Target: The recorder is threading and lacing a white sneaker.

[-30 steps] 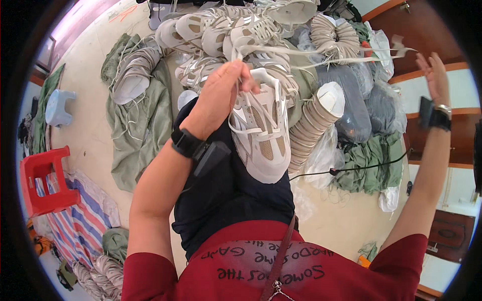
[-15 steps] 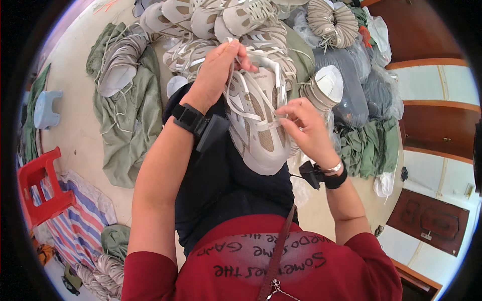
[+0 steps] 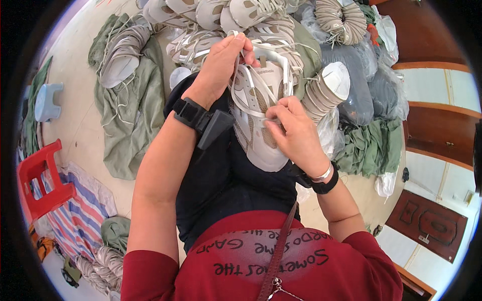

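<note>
A beige and white sneaker (image 3: 265, 154) rests on my lap, its toe towards me. A pale flat shoelace (image 3: 242, 103) runs loosely across its front and up along the left eyelets. My left hand (image 3: 228, 62) is closed at the far left of the shoe's opening, pinching the lace up by the collar. Lower down, my right hand (image 3: 297, 131) lies over the right side of the shoe. Its thumb and forefinger pinch the lace at the lowest rows, above the toe. The exact grip point is partly hidden by the fingers.
Beyond my knees lies a pile of similar sneakers (image 3: 211, 15). Curved stacks of shoe pieces sit on green cloth (image 3: 135, 125) at left and beside grey plastic bags (image 3: 346, 80) at right. A red stool (image 3: 45, 180) and a blue stool (image 3: 47, 103) stand far left.
My right hand has moved leftward over the shoe, its fingers now closer to the middle of the lacing. The left hand stays on the lace by the collar.
</note>
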